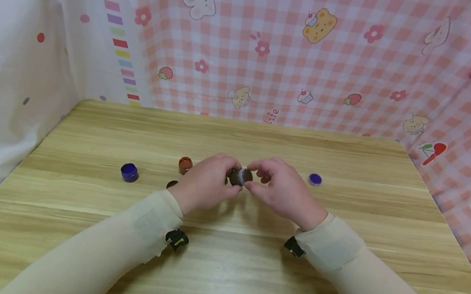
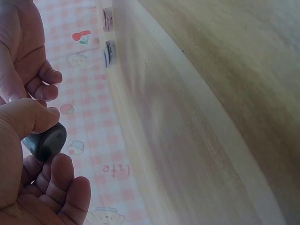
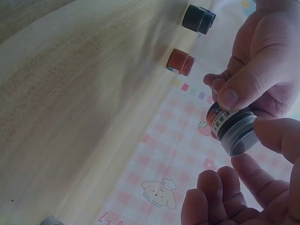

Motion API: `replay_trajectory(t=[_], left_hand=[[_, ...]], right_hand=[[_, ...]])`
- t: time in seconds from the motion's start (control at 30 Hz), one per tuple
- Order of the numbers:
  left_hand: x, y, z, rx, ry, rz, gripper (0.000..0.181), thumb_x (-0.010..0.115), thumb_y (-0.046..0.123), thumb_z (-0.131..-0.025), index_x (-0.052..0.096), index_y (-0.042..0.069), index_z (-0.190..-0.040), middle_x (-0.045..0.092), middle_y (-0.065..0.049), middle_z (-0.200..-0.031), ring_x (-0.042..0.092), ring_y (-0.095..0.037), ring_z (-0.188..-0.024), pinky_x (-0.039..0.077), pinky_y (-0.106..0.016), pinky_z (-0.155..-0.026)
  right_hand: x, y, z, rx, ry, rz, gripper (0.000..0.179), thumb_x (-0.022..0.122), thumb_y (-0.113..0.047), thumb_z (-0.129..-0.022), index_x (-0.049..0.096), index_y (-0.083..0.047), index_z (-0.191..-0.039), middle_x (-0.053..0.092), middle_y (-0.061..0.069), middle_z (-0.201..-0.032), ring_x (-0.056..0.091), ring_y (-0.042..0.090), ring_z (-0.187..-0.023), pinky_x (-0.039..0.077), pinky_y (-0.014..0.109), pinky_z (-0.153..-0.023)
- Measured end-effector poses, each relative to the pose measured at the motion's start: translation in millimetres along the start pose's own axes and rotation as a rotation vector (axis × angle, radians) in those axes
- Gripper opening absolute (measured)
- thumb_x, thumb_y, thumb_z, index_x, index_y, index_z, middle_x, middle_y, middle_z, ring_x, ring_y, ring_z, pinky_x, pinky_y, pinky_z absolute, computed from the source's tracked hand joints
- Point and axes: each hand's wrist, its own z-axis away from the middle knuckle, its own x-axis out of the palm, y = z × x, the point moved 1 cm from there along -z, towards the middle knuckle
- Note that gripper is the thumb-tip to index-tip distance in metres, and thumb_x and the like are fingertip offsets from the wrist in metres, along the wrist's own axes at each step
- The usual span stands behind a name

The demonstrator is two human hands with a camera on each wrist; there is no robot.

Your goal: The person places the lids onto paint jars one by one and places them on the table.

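Note:
A small dark paint jar (image 1: pixel 235 177) with a label and a clear ribbed lid (image 3: pixel 240 139) is held tilted sideways above the table. My left hand (image 1: pixel 206 182) grips its body between thumb and fingers. From the other side, my right hand (image 1: pixel 285 190) has thumb and forefinger at opposite edges of the lid, pinching it; its other fingers are loosely bent. An orange-brown paint jar (image 1: pixel 185 165) stands beyond my left hand, and a blue paint jar (image 1: pixel 129 172) stands farther left. Beside my left wrist, a dark round thing (image 1: pixel 172 184) is mostly hidden.
A blue-stained lid (image 1: pixel 315 179) lies on the wooden table (image 1: pixel 220 272) to the right of my right hand. In the left wrist view, two small lid-like things (image 2: pixel 108 53) sit near the table's far side. Patterned cloth (image 1: pixel 272 63) closes off the back and sides.

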Motion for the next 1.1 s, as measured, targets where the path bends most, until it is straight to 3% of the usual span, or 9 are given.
replay_trajectory(t=[0.27, 0.47, 0.7, 0.97, 1.1], left_hand=[[0.1, 0.1, -0.1, -0.005, -0.004, 0.000, 0.023, 0.077, 0.027, -0.095, 0.068, 0.015, -0.113, 0.062, 0.000, -0.108, 0.059, -0.018, -0.095, 0.051, -0.035, -0.085], [-0.1, 0.6, -0.2, 0.000, -0.003, 0.012, 0.023, 0.077, 0.026, -0.095, 0.069, 0.015, -0.113, 0.062, 0.000, -0.107, 0.059, -0.018, -0.095, 0.050, -0.035, -0.085], [-0.1, 0.8, -0.9, 0.001, -0.002, 0.003, 0.026, 0.077, 0.027, -0.095, 0.068, 0.014, -0.115, 0.063, 0.000, -0.108, 0.059, -0.018, -0.095, 0.051, -0.035, -0.085], [0.8, 0.5, -1.6, -0.004, 0.001, 0.014, 0.023, 0.077, 0.026, -0.095, 0.068, 0.015, -0.113, 0.062, 0.000, -0.107, 0.059, -0.018, -0.094, 0.051, -0.035, -0.084], [0.5, 0.5, -1.6, -0.003, 0.002, 0.012, 0.023, 0.078, 0.026, -0.094, 0.068, 0.015, -0.112, 0.062, 0.000, -0.106, 0.059, -0.018, -0.094, 0.051, -0.035, -0.084]], right_hand=[[-0.7, -0.4, 0.2, 0.011, -0.009, -0.008, 0.041, 0.079, -0.022, -0.094, 0.070, -0.008, -0.131, 0.069, 0.014, -0.116, 0.063, 0.025, -0.102, 0.055, 0.042, -0.088], [0.2, 0.2, 0.0, -0.013, 0.001, -0.003, 0.030, 0.079, -0.021, -0.094, 0.074, -0.010, -0.122, 0.069, 0.013, -0.111, 0.062, 0.024, -0.098, 0.053, 0.039, -0.085], [0.4, 1.1, 0.0, -0.002, 0.003, -0.014, 0.043, 0.080, -0.021, -0.094, 0.069, -0.007, -0.133, 0.069, 0.015, -0.115, 0.064, 0.026, -0.102, 0.056, 0.043, -0.088], [0.6, 1.0, -0.1, -0.006, -0.002, -0.009, 0.031, 0.079, -0.021, -0.094, 0.074, -0.011, -0.123, 0.068, 0.010, -0.111, 0.062, 0.024, -0.099, 0.054, 0.040, -0.086], [0.3, 0.9, -0.2, 0.006, -0.004, -0.008, 0.038, 0.080, -0.023, -0.094, 0.071, -0.009, -0.128, 0.069, 0.012, -0.112, 0.063, 0.025, -0.100, 0.055, 0.041, -0.087]])
